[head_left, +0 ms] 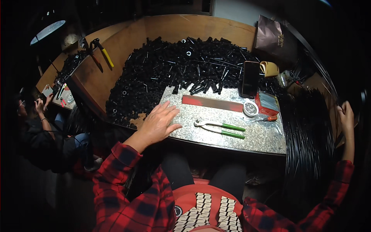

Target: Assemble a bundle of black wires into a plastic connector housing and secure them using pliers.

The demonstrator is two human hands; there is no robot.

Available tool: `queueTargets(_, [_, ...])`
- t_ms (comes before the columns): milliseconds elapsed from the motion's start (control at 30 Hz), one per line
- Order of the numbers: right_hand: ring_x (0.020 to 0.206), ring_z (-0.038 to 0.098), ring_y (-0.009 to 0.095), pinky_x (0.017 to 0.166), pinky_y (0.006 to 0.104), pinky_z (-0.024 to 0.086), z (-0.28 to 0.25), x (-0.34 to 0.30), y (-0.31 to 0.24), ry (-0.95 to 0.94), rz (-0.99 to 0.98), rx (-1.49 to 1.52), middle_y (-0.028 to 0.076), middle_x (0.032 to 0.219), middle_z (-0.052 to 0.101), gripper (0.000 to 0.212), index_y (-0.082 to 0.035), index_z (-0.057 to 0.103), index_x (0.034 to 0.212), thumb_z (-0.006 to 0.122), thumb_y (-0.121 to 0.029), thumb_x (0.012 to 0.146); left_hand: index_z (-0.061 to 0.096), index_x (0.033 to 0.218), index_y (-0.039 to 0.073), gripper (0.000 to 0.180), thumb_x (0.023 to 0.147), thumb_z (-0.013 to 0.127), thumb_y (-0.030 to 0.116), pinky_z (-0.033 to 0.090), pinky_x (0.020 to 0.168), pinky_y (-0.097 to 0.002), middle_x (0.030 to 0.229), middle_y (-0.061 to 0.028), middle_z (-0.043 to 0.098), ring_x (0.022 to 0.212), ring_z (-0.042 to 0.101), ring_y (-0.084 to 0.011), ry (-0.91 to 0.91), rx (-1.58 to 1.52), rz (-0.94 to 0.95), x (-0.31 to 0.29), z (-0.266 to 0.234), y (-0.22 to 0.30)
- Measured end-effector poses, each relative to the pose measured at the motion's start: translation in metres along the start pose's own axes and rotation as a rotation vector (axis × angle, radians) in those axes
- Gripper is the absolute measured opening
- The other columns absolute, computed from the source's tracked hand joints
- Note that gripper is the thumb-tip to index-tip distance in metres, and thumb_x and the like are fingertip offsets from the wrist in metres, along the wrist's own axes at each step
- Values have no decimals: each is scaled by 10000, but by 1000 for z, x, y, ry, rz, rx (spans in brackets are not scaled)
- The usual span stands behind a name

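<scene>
My left hand (156, 121) rests palm down with fingers spread at the left edge of a speckled grey work board (185, 131). Out at the far right, my right hand (346, 114) is closed around the lower end of long thin dark strands (322, 63) that slant up and to the left. Green-handled end-cutting pincers (220, 128) lie on the board, right of my left hand. Behind them is a flat bar with worn red paint (212, 103). A small white cup (250, 109) of tiny metal pieces stands at the bar's right end.
Short black tubular parts (174, 62) heap up behind the board inside wooden walls (197, 25). A phone (250, 79) stands near a red box (267, 103) and an orange-handled tool (266, 119). Thin black strands (309, 135) hang at right. Another person (46, 135) works at left.
</scene>
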State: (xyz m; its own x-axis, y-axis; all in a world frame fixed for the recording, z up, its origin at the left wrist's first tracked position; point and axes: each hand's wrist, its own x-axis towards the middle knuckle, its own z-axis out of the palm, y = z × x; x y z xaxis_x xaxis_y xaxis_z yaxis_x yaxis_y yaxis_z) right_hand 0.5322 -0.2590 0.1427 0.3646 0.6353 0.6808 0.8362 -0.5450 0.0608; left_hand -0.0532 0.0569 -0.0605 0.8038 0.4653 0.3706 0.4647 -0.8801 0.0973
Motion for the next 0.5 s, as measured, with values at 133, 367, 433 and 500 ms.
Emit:
queueTargets(133, [644, 576, 244, 594, 367, 431, -28, -14, -130, 49, -56, -4, 109, 722, 550, 90, -24, 482, 943, 541, -66, 890, 533, 1217, -2, 535, 861, 611, 390, 350, 1032, -449, 1288, -206, 512, 1249, 434, -378, 138, -65, 61, 15, -8, 32])
queueTargets(367, [754, 602, 368, 613, 445, 469, -21, -13, -236, 151, -456, 81, 165, 828, 588, 107, -36, 512, 908, 582, -43, 828, 430, 1270, -107, 743, 815, 667, 431, 293, 1078, -439, 1348, -285, 415, 1312, 348, -396, 265, -256, 14, 41, -18, 57])
queueTargets(433, [726, 596, 370, 600, 445, 468, -10, -13, -265, 136, -483, 173, 168, 772, 566, 116, -36, 483, 853, 593, -42, 817, 270, 1363, -132, 985, 763, 685, 529, 237, 1108, -424, 1433, -315, 262, 1366, 235, -411, 302, -268, -41, 49, -13, 51])
queueTargets(500, [709, 593, 366, 590, 438, 467, -8, -16, -285, 130, -527, 280, 165, 745, 560, 127, -36, 471, 835, 596, -50, 818, 226, 1377, -130, 1056, 733, 692, 564, 230, 1111, -422, 1440, -324, 233, 1372, 215, -412, 324, -336, -74, 63, -12, 50])
